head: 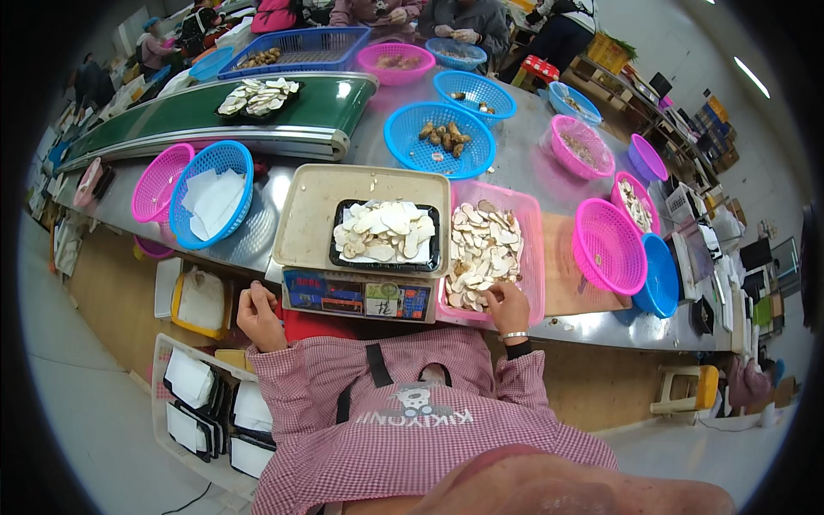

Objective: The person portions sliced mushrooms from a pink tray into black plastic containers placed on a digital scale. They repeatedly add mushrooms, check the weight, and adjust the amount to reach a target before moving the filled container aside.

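Note:
My right hand (510, 309) reaches into the front of a pink plastic tray (532, 257), its fingertips down at a heap of sliced mushrooms (486, 238). Whether a slice is pinched there is hard to make out. Left of the tray, a digital scale (357, 297) carries a beige weighing platter (309, 215). On the platter's right side sits a black foam tray (339, 257), lined with white paper and piled with pale mushroom slices (386, 228). My left hand (261, 315), fingers curled together with nothing visible in them, hovers near the scale's left front corner.
A green conveyor belt (322, 109) bears another filled black tray (257, 98). Beyond the scale, a blue basket (393, 151) holds whole mushrooms. Another blue basket (241, 215) contains white sheets. Pink baskets (608, 248) stand rightward; a crate (158, 380) of lined trays sits lower left. Co-workers work opposite.

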{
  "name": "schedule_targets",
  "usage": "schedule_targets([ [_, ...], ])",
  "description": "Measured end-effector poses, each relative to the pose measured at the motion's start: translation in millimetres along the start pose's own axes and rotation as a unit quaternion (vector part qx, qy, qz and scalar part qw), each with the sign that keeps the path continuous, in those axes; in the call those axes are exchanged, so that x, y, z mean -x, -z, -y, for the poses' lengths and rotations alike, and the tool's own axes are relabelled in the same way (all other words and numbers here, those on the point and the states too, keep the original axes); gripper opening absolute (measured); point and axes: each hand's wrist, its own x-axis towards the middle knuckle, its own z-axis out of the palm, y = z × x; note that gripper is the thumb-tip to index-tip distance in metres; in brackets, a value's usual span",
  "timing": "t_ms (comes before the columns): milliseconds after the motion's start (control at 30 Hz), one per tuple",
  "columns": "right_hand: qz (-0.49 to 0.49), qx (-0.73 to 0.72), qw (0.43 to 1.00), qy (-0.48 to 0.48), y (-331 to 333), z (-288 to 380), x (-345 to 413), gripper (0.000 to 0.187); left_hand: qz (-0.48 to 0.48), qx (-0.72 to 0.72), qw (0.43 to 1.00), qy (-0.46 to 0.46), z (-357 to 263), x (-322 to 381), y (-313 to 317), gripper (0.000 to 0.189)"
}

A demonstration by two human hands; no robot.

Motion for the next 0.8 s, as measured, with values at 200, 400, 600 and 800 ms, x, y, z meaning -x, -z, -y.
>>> schedule_targets([
  [200,-0.016,-0.004,1.0,-0.002,1,1,-4,0.017,-0.001,0.012,1.0,-0.004,-1,-1,0,0.035],
  [400,-0.049,-0.019,0.998,0.042,3,6,-10,0.013,-0.007,0.018,1.0,0.008,-1,0,0,0.034],
  [600,-0.042,-0.031,0.998,0.046,3,2,-7,0.009,-0.005,0.02,1.0,0.01,0,1,3,0.034],
  [800,-0.04,-0.015,0.998,0.042,6,-1,-6,0.01,-0.005,0.007,1.0,0.012,1,1,4,0.035],
])
